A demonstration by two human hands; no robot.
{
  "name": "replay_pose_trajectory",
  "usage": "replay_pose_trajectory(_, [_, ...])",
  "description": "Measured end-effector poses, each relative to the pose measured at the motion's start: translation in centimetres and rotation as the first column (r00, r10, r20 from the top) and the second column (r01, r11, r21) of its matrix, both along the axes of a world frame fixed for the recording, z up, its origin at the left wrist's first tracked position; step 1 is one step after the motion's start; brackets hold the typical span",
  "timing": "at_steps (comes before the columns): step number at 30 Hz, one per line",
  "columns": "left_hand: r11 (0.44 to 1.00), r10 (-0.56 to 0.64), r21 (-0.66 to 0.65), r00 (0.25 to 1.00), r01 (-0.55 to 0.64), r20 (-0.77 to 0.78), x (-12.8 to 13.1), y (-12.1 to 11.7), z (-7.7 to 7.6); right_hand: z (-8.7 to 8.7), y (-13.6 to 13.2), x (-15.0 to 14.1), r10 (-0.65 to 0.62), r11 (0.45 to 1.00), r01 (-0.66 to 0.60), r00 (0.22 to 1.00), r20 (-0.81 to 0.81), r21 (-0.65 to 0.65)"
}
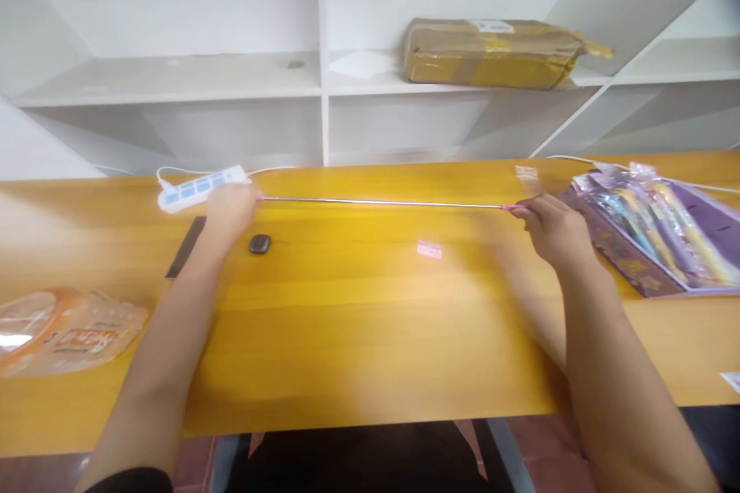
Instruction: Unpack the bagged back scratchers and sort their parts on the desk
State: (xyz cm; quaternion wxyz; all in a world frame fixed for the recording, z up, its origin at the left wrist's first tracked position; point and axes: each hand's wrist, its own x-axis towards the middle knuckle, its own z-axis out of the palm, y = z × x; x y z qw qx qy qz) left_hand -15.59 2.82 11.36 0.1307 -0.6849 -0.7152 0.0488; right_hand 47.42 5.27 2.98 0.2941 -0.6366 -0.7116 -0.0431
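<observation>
A thin silver telescopic rod with pink ends stretches nearly level above the wooden table. My left hand is closed around its left end, in front of a white power strip. At the other end, the fingers of my right hand pinch the pink tip. Just beyond that hand, a small clear wrapper is partly visible. Below the rod lie a small pink-and-white label and a small black case.
To the right, a purple box holds several plastic-wrapped colourful items. An orange-and-clear plastic bag lies at left, near a flat dark object partly behind my left arm. A taped cardboard box rests on the white shelf behind.
</observation>
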Motion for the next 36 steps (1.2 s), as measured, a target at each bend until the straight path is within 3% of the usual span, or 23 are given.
replay_pose_trajectory(3, [1.000,-0.002,-0.007,1.000,0.002,0.006,0.3,-0.1,-0.7,-1.0,0.0,-1.2,-0.047,0.999,0.039,0.957,-0.285,-0.032])
replay_pose_trajectory(6, [0.999,-0.024,-0.022,1.000,0.024,0.017,0.2,-0.1,-1.4,-1.9,0.3,-2.5,-0.098,0.995,0.089,0.822,-0.560,-0.045])
replay_pose_trajectory(8, [0.999,-0.037,-0.024,0.999,0.037,0.026,0.2,0.0,-1.9,-2.4,0.4,-3.2,-0.097,0.994,0.102,0.764,-0.638,-0.030])
replay_pose_trajectory(15, [0.994,-0.107,-0.029,0.994,0.108,0.026,0.7,0.0,-2.7,-3.8,0.4,-4.4,-0.040,0.991,0.122,0.695,-0.718,0.063])
replay_pose_trajectory(22, [0.991,-0.081,-0.105,0.996,0.084,0.028,1.6,-0.4,-2.2,-5.4,0.9,-4.0,-0.046,0.987,0.138,0.719,-0.694,0.077])
replay_pose_trajectory(25, [0.992,-0.079,-0.094,0.994,0.086,0.074,1.8,-0.8,-2.3,-4.9,1.4,-4.1,-0.069,0.989,0.138,0.750,-0.658,0.053])
replay_pose_trajectory(30, [0.992,-0.079,-0.090,0.991,0.089,0.112,1.1,-0.9,-2.7,-2.5,3.7,-5.2,-0.133,0.982,0.188,0.764,-0.631,0.020])
replay_pose_trajectory(36, [0.994,-0.054,-0.091,0.993,0.064,0.105,0.8,-1.1,-2.6,-1.1,7.3,-9.0,-0.226,0.974,0.163,0.744,-0.628,-0.158])
